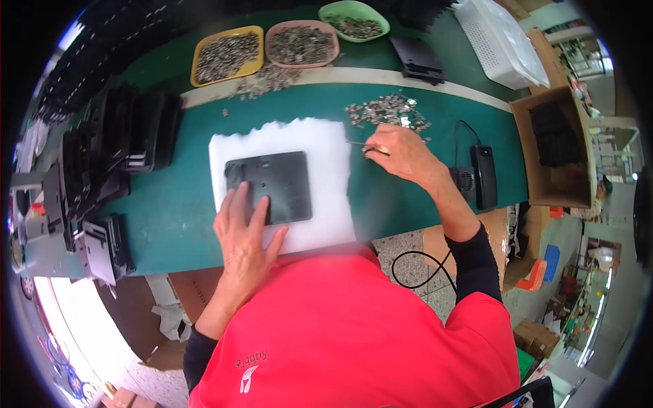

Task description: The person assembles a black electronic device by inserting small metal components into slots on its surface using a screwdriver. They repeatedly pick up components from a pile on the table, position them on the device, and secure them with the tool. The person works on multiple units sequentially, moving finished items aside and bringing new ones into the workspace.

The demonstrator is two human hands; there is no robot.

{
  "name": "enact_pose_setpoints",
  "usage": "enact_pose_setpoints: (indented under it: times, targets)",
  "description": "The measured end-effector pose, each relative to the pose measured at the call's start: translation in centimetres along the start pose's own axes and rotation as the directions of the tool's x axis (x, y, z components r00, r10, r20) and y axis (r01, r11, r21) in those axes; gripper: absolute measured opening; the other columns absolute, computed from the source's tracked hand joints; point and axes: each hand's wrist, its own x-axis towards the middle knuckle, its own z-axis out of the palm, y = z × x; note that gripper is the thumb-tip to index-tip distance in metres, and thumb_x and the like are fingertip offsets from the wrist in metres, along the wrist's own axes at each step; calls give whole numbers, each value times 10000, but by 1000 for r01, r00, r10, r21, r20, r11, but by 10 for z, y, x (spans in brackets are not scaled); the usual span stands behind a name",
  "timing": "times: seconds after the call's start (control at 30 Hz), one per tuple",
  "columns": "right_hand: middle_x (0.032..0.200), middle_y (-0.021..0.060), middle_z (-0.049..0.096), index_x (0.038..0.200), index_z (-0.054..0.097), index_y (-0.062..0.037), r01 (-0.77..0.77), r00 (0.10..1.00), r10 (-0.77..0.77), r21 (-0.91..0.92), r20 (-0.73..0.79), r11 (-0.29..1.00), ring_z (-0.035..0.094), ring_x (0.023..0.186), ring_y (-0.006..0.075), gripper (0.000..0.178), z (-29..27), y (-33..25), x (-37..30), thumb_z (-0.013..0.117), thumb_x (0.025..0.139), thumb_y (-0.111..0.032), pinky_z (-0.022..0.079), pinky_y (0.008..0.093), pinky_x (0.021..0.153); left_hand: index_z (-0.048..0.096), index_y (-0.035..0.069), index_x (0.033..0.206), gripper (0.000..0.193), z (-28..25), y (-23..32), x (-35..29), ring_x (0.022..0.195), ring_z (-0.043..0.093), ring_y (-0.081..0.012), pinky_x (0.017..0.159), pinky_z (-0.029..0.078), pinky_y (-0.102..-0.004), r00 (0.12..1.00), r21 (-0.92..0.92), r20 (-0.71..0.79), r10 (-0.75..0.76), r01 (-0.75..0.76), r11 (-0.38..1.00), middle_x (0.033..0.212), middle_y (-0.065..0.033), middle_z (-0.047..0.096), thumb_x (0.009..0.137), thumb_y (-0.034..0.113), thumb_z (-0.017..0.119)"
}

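A flat black plastic panel [289, 187] lies on a white foam sheet [333, 224] in front of me. My left hand [245, 234] rests on the panel's near left part, fingers spread, the fingertips touching its surface. To the right of the foam, my right hand [405, 156] is closed in a pinch around a thin metal tool [355, 143], whose tip points left toward the foam's edge. Its exact kind is too small to make out. Just beyond that hand spreads a loose pile of small shiny metal parts [391, 111].
Yellow [197, 71], pink [273, 56] and green [326, 11] trays of metal parts stand at the back. Black panels [146, 129] are stacked at left. At right are a black corded device [483, 177], a cardboard box [578, 183] and a white basket [483, 47].
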Motion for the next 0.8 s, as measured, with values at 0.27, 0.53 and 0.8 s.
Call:
enact_pose_setpoints:
  times: [0.27,0.53,0.8]
  targets:
    - [823,135,629,848,674,-1,-55,998,54,-40,-16,998,640,730,322,107,7,-16,-8,720,808,-88,505,388,643,612,30,1205,497,18,-11,-4,1330,350,-439,1082,322,-524,998,-33,-58,23,-25,999,1406,-179,450,757,164,782]
    - [765,77,659,915,646,-6,-359,922,372,600,109,715,541,523,131,123,-6,-30,7,680,891,-121,416,268,460,651,29,1117,390,13,-3,7,1230,476,-345,927,422,-436,985,-44,-163,64,-72,996,1271,-146,553,748,82,766]
    - [709,64,652,929,622,16,-310,925,279,937,258,163,433,415,50,118,36,-105,32,671,914,-90,310,216,374,630,7,1093,207,7,23,43,843,637,-77,754,506,-234,945,-820,34,-326,213,531,967,-37,681,895,41,681]
